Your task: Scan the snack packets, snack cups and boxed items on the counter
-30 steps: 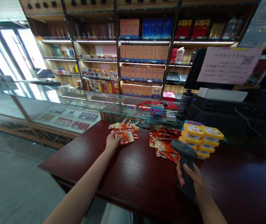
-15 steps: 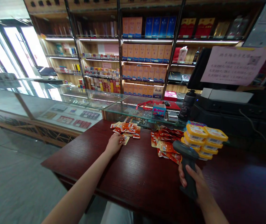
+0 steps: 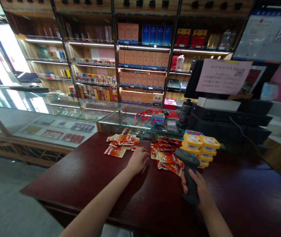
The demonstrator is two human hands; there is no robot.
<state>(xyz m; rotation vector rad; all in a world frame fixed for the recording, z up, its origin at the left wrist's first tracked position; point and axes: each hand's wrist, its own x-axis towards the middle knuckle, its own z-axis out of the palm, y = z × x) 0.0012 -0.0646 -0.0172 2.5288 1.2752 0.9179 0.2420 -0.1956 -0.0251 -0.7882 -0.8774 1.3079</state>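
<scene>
My right hand (image 3: 196, 186) grips the handle of a dark grey barcode scanner (image 3: 189, 176), its head tilted toward the packets. Bent and a little apart, the fingers of my left hand (image 3: 139, 160) hover just over the table, and I see nothing held in them. This hand is between two groups of small orange-and-cream snack packets. The left pile of packets (image 3: 124, 141) has one packet (image 3: 115, 151) lying flat at its front. The larger right pile of packets (image 3: 168, 159) lies behind the scanner. Yellow-lidded tubs (image 3: 193, 141) are stacked beside it.
The dark wooden table (image 3: 81, 184) meets a glass display counter (image 3: 110, 117). On the glass are a small blue-and-pink box (image 3: 158, 119) and a black bottle (image 3: 186, 113). A monitor with a pink paper sign (image 3: 222, 77) stands at right. Stocked shelves (image 3: 142, 59) line the back wall.
My left hand has let go of a packet at the left pile and moved right toward the other pile. The right hand still holds the scanner. The view has turned rightward.
</scene>
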